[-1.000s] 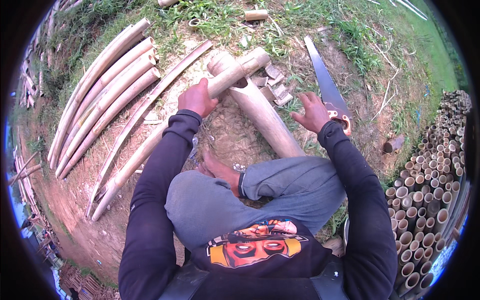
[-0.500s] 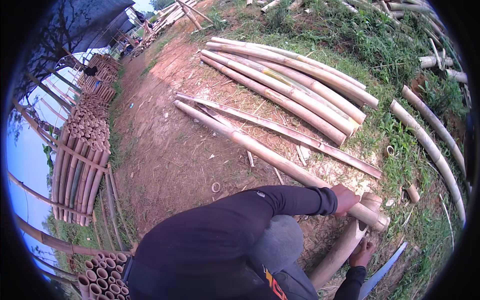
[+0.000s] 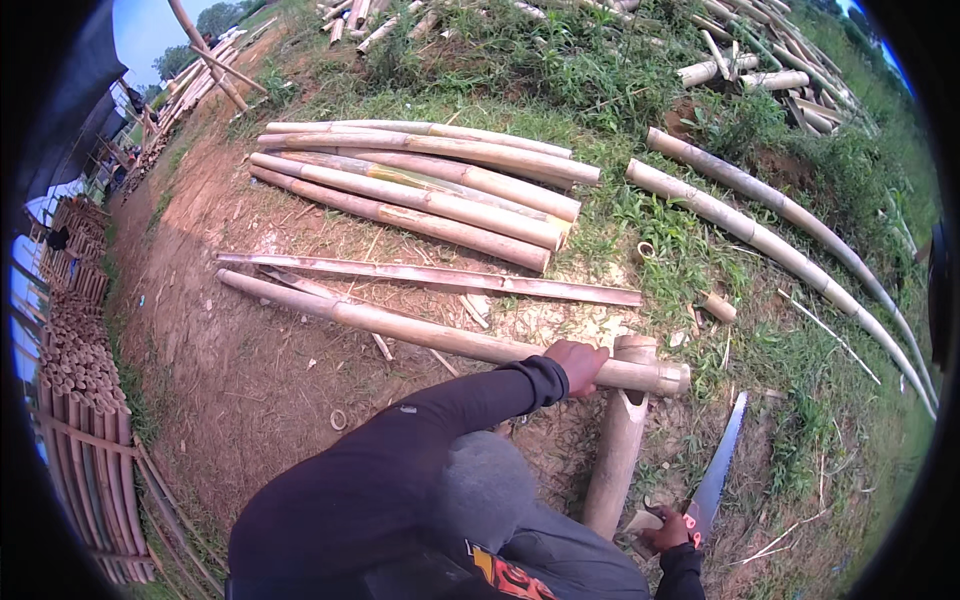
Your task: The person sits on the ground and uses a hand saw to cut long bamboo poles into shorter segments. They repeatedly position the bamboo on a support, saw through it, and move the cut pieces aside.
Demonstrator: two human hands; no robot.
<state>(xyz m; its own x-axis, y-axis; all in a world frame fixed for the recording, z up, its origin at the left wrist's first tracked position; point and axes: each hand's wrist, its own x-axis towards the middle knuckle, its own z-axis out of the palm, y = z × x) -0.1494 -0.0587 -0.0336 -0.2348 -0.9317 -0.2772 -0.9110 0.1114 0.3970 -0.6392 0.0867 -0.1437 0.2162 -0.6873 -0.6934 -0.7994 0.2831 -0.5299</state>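
Note:
My left hand point(image 3: 578, 368) is wrapped over a long bamboo pole point(image 3: 430, 330) near its right end. That pole lies across a thicker bamboo piece point(image 3: 612, 465), resting in a notch cut close to its upper end. Down by the lower edge, my right hand point(image 3: 668, 530) is closed at the red and black handle of a handsaw point(image 3: 716, 465). The saw's blade points away from me over the ground, to the right of the notched piece. Part of the handle is hidden by my fingers.
A split bamboo length point(image 3: 430, 276) lies just beyond the pole. Farther off is a row of bamboo poles point(image 3: 420, 195), with two long curved-looking ones point(image 3: 770, 235) at right. A short bamboo offcut point(image 3: 718, 306) sits in the grass. Bundled bamboo point(image 3: 85, 430) stands at left.
My right hand has moved from beside the notch down to the saw handle. My left hand stays on the pole. The view has swung to the right.

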